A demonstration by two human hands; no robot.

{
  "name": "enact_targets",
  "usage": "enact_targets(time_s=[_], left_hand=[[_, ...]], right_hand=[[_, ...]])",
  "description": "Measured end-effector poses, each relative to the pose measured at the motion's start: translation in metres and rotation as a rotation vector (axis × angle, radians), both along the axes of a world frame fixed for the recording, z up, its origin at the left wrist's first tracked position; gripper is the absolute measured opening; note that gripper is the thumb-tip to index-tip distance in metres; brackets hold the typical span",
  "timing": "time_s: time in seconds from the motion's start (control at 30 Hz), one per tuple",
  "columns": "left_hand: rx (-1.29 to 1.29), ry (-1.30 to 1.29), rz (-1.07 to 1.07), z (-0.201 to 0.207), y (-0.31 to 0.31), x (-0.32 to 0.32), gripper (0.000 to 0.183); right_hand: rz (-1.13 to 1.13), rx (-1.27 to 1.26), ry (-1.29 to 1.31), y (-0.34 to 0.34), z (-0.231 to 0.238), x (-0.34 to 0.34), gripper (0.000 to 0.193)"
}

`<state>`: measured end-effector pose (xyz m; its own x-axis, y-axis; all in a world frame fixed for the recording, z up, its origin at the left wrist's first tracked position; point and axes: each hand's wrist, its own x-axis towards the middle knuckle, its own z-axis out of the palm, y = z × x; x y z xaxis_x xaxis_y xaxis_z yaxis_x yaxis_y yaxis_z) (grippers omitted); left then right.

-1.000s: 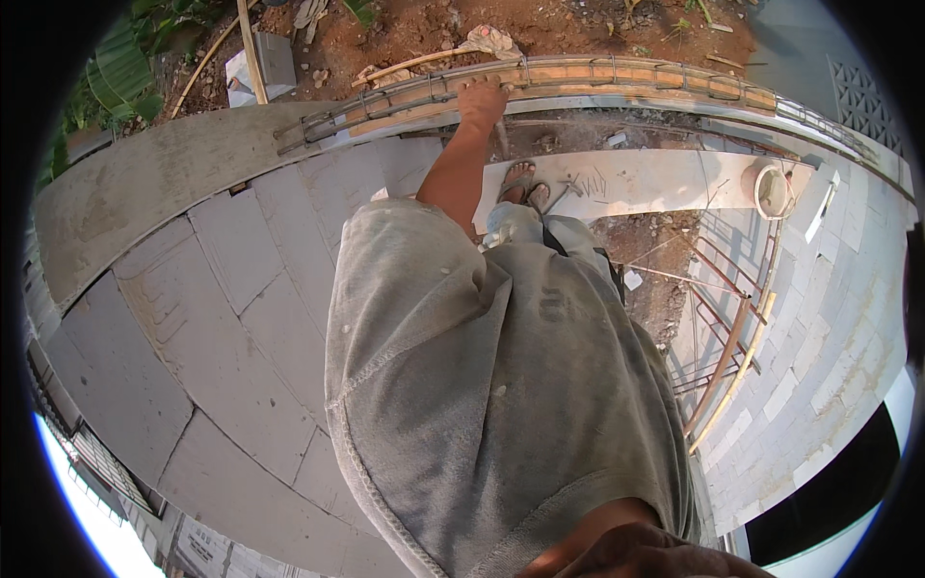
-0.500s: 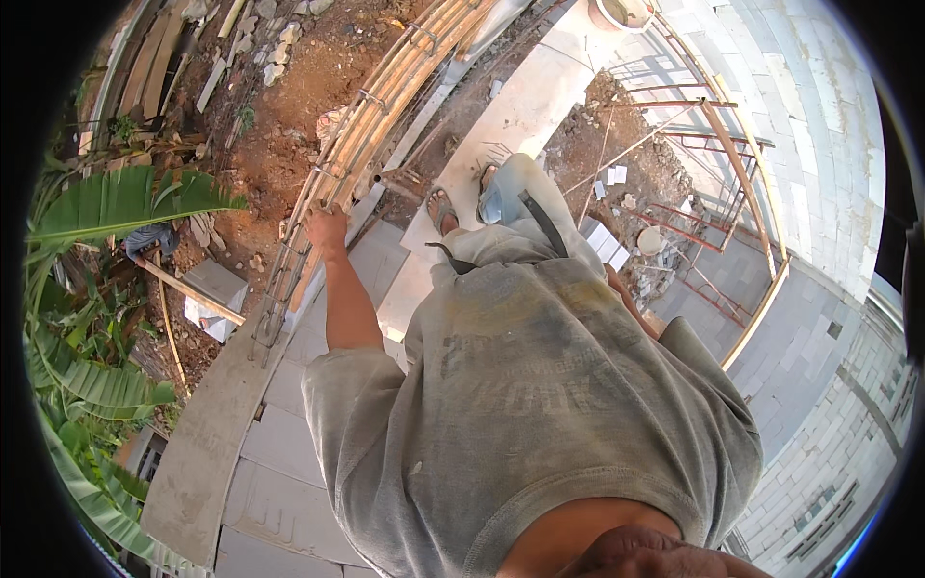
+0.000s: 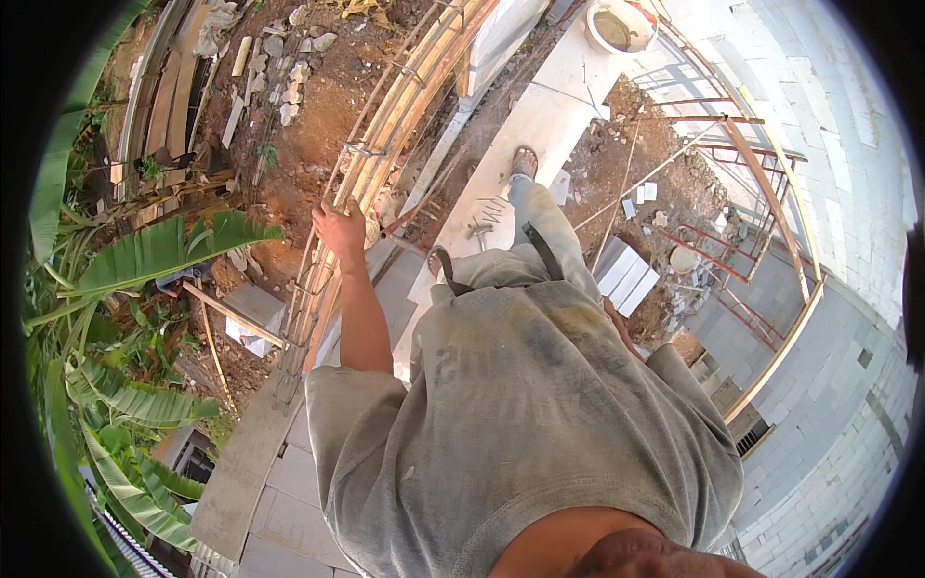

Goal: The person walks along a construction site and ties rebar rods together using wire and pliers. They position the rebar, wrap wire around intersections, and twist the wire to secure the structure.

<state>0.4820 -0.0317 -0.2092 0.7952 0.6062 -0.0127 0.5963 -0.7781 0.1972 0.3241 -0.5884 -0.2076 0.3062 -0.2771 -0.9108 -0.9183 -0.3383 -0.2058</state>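
My left hand (image 3: 340, 231) is over the steel rebar cage (image 3: 361, 149) that runs along the top of the wall on my left. Its fingers are stretched and somewhat apart, near or touching the bars, with nothing held. Only part of my right forearm (image 3: 621, 328) shows beside my hip; the right hand itself is hidden behind my body. Under my sandalled feet (image 3: 525, 162) lies a long pale board (image 3: 549, 106). Several thin metal pieces (image 3: 487, 212) and a small hammer-like tool (image 3: 479, 232) rest on it between my feet.
Ahead, a white bucket (image 3: 617, 34) with grey contents stands on the board's far end. On the right are a rusty metal frame (image 3: 742, 144), pale blocks (image 3: 626, 279) and a block wall (image 3: 809, 116). Banana leaves (image 3: 183, 255) and brown soil (image 3: 328, 116) lie beyond the left wall.
I have stepped forward along the board, my right foot now well ahead. My left hand has moved along the rebar cage, its fingers now more spread. The bucket shows more fully.
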Motion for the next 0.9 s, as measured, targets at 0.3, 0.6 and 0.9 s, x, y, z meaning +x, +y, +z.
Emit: enact_targets(time_s=[0.3, 0.6, 0.9], left_hand=[[-0.223, 0.488, -0.084, 0.003, -0.067, 0.232, 0.096], [-0.225, 0.544, -0.037, -0.015, -0.058, 0.260, 0.098], [-0.139, 0.477, 0.245, -0.002, -0.107, 0.274, 0.074]], right_hand=[[-0.291, -0.048, -0.180, -0.154, 0.030, 0.165, 0.027], [-0.124, -0.103, -0.158, -0.170, 0.070, 0.258, 0.029], [0.118, -0.059, -0.002, -0.200, 0.073, 0.400, 0.028]])
